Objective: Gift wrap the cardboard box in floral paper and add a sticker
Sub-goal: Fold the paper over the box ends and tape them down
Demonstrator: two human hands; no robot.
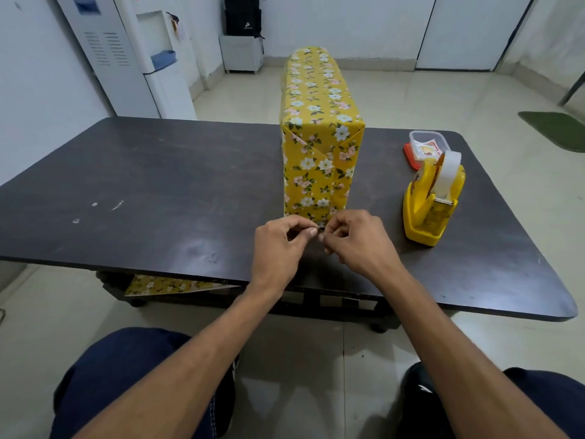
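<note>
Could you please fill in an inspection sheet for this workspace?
Surface: dark table, a few white marks.
Job's things: wrapped box upright; tape dispenser and tub beside it.
Clutter: paper offcut under the table.
Hands: left hand and right hand, fingers curled, meet at the box's base; what they pinch is unclear.
Cables: nothing seen.
Surroundings: water dispenser, backpack, green mat.

A black backpack (243, 15) sits on a white cabinet (242, 53) near a water dispenser (164, 80).
</note>
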